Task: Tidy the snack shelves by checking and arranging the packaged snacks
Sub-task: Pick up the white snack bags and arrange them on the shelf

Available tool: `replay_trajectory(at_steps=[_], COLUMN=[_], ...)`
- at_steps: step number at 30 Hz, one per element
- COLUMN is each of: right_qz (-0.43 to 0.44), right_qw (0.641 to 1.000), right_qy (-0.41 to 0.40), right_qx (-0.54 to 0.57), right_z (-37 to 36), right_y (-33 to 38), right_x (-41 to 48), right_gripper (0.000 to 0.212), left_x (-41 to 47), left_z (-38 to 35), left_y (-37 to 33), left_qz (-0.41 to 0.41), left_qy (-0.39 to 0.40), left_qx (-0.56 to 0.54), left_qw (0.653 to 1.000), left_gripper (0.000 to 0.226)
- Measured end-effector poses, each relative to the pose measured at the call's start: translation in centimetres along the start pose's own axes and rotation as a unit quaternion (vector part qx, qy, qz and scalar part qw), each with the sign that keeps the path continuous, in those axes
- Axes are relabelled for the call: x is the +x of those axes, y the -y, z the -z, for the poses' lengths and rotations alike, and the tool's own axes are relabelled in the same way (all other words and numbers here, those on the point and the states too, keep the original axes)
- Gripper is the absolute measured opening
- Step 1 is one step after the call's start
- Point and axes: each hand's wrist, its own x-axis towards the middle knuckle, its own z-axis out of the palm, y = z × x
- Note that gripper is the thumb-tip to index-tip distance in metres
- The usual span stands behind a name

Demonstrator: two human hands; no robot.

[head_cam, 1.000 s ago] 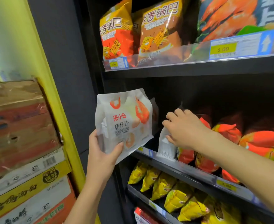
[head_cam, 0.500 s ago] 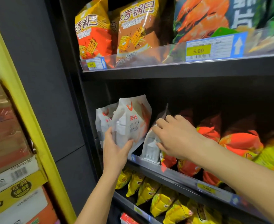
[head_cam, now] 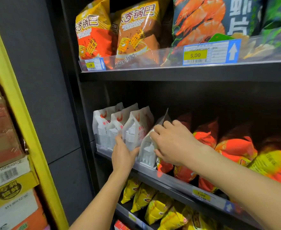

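Three white snack bags (head_cam: 103,128) upright at the middle shelf's (head_cam: 169,178) left end, left hand (head_cam: 122,156) fingers grasping the rightmost one, right hand (head_cam: 173,145) fingers grasping a tilted fourth white bag (head_cam: 147,151), red-orange bags (head_cam: 232,146) just beside it, yellow bags (head_cam: 156,206) on the shelf below

**Snack shelving, left end: arrangement of stock**

Upper shelf (head_cam: 186,74): two rice-crust bags (head_cam: 136,35) left of a prawn-chip bag (head_cam: 201,22). Middle shelf (head_cam: 178,180): four pouches (head_cam: 101,128) in a row at the left end, larger bags (head_cam: 232,150) to their right. Left hand (head_cam: 122,155) grips the third pouch (head_cam: 136,130). Right hand (head_cam: 173,143) holds the tilted fourth pouch (head_cam: 147,151). Small packets (head_cam: 154,206) lie on the lower shelf (head_cam: 133,217). Cartons (head_cam: 7,180) are stacked left of the unit.
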Motion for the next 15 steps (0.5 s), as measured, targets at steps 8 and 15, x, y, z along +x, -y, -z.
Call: replay_trajectory(at_steps=[8,15], right_qz=[0.008,0.013], right_qw=[1.000,1.000], right_qy=[-0.010,-0.018], right_qx=[0.003,0.001], right_z=[0.0,0.3], right_y=[0.1,0.1], right_x=[0.1,0.8], right_gripper=[0.053,0.052], left_x=[0.4,-3.0], left_z=[0.5,1.6], left_y=[0.2,-1.7], left_qz=[0.012,-0.088], left_qy=[0.035,-0.112], left_qx=[-0.018,-0.095], left_qw=[0.999,0.985], left_gripper=[0.097,0.062])
